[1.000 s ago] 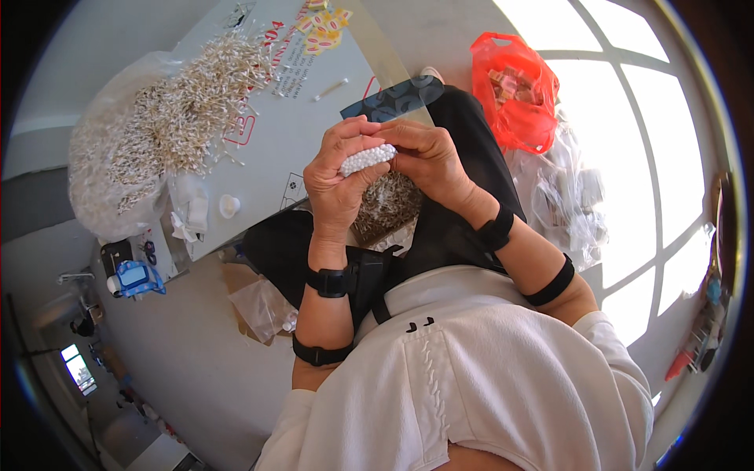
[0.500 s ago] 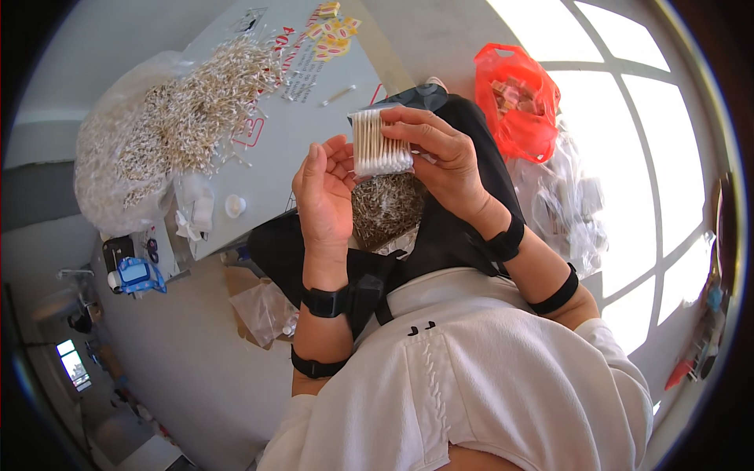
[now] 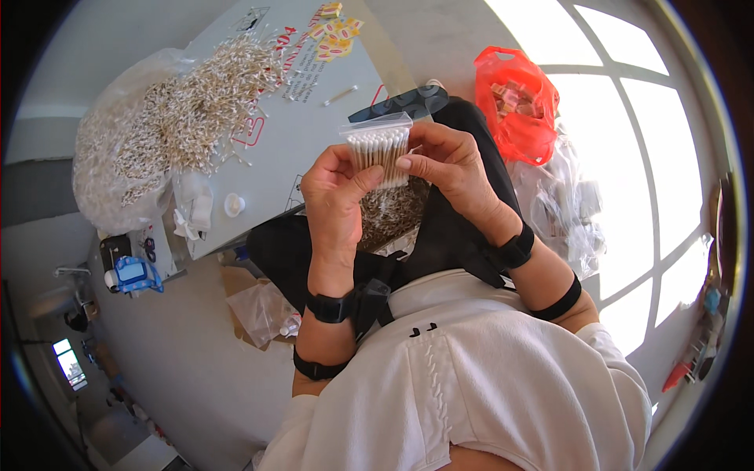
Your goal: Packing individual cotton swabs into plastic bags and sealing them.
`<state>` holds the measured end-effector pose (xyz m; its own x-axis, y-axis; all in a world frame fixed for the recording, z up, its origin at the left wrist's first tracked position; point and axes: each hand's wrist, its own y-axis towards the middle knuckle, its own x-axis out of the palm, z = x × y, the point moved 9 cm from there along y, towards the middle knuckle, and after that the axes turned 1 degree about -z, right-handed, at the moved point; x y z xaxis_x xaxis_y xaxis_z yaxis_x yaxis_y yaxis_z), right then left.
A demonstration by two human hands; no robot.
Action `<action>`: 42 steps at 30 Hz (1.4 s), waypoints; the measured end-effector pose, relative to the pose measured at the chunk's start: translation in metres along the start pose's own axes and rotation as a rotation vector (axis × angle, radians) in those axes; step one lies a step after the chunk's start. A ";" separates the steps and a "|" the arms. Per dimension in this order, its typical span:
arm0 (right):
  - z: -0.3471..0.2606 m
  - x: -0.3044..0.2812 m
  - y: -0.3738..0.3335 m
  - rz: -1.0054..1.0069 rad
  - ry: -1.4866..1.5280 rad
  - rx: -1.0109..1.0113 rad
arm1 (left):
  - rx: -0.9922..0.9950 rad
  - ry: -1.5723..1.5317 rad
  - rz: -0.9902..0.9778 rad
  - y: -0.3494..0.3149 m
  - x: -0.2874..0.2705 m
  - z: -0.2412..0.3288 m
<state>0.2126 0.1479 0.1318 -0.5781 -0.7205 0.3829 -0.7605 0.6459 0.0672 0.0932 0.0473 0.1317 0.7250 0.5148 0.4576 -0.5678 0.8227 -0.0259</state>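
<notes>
A small clear zip bag of cotton swabs (image 3: 378,149) is held up in front of me, its swabs lined up side by side with white tips toward the far end. The bag's see-through top strip stands up beyond those tips. My left hand (image 3: 333,196) pinches the bag's left side, thumb on the near face. At the right edge, my right hand (image 3: 462,173) grips it between thumb and fingers. Below the bag, between my knees, lies a pile of loose swabs (image 3: 391,213), partly hidden by my hands.
On the grey table (image 3: 271,177) a large clear bag (image 3: 98,169) spills a heap of swabs (image 3: 216,102). Yellow paper pieces (image 3: 334,39) lie at its far edge. A red plastic bag (image 3: 534,133) and clear bags (image 3: 561,204) are at my right; a cardboard box (image 3: 243,314) is below left.
My left hand has closed on the bag from an open pose. The bag has turned: the cotton tips that faced me now point away, and my right hand's grip has shifted to its edge.
</notes>
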 end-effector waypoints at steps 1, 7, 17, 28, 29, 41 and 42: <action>-0.003 0.002 0.001 -0.025 -0.028 -0.033 | 0.000 0.027 -0.017 -0.001 0.003 0.002; -0.020 0.008 0.000 -0.022 -0.114 -0.123 | 0.200 0.290 -0.069 -0.006 0.021 0.034; -0.005 0.008 0.004 -0.048 -0.049 0.010 | 0.143 0.379 -0.074 -0.004 0.015 0.023; 0.064 -0.015 0.023 -0.018 -0.004 0.221 | 0.251 0.655 0.097 0.027 -0.039 -0.053; 0.077 -0.023 0.027 0.014 -0.032 0.237 | 0.225 0.687 0.106 0.031 -0.046 -0.065; 0.131 -0.052 0.036 0.152 0.002 0.458 | 0.130 0.657 0.075 0.047 -0.062 -0.102; 0.131 -0.051 0.036 0.152 -0.001 0.462 | 0.127 0.654 0.078 0.046 -0.062 -0.102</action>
<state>0.1759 0.1754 -0.0059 -0.6926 -0.6273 0.3560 -0.7193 0.5641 -0.4055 0.0616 0.0781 0.0120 0.7442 0.6444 -0.1758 -0.6405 0.7631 0.0859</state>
